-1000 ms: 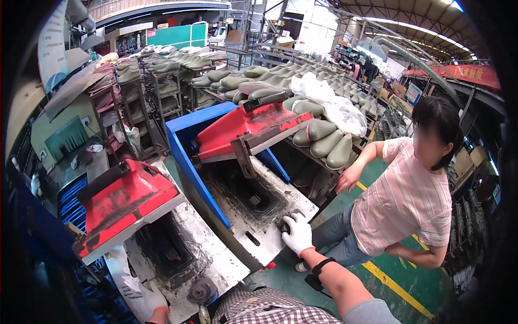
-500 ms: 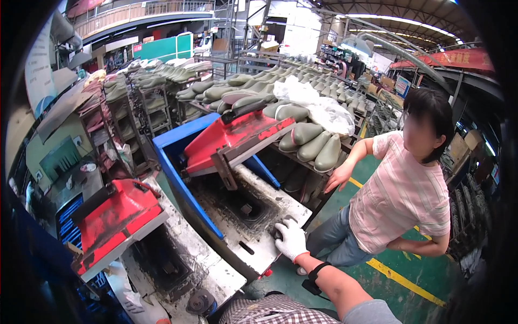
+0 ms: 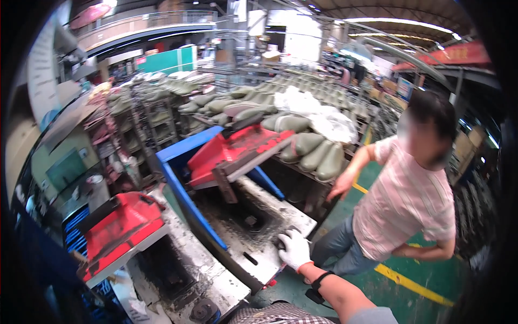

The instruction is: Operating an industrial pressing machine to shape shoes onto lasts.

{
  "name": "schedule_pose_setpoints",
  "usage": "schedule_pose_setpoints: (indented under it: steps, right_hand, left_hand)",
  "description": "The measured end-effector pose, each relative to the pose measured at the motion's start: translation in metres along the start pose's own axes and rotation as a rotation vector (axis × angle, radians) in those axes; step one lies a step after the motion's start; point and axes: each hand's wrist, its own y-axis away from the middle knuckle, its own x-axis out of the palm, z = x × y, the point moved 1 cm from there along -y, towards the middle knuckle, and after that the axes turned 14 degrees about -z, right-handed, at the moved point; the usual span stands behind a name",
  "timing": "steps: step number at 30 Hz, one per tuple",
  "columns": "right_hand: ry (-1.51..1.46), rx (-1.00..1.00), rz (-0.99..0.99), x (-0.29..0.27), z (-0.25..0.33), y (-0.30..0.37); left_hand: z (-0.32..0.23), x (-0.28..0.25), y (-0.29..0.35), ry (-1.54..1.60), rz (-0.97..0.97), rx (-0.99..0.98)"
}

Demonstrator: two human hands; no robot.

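Observation:
My right hand [image 3: 294,250], in a white glove with an orange cuff, reaches to the near right corner of the blue-sided machine [image 3: 186,202]. Its fingers curl over a dark round knob [image 3: 280,244] that is mostly hidden under the glove. Above the machine's dark recess [image 3: 251,220] stands a raised, tilted red press head [image 3: 232,154]. My left hand [image 3: 156,316], also white-gloved, shows only in part at the lower edge, beside the left machine's white top [image 3: 208,275]; its fingers are blurred. That machine has a red press head [image 3: 121,229] and a black knob [image 3: 204,310].
A person in a pink striped shirt [image 3: 407,200] stands at the right, one arm near the rack. Behind the machines, olive-green boot-shaped forms [image 3: 315,156] fill racks, with white plastic sheeting [image 3: 318,116] on top. Yellow lines [image 3: 413,283] mark the green floor.
The view has shifted slightly, so the machines appear a little lower and further right. My right hand stays at the knob. The person at the right has turned the head and leans slightly.

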Motion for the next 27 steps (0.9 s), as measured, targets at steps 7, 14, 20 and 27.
schedule_pose_setpoints:
  steps: [7,14,20,27]
  right_hand:
    - [0.033,0.053,0.051,0.006,0.001,0.007]
    - [0.020,0.047,0.031,0.001,0.005,0.000]
    - [0.007,0.045,0.051,0.004,0.000,0.002]
    - [-0.022,0.068,0.047,0.007,-0.004,0.006]
  left_hand:
    - [0.036,0.020,-0.012,-0.068,0.047,0.074]
    - [0.031,0.022,-0.012,0.002,-0.082,0.056]
    - [0.043,0.028,-0.020,-0.064,-0.002,0.051]
    - [-0.006,0.002,0.012,0.019,-0.096,0.097]
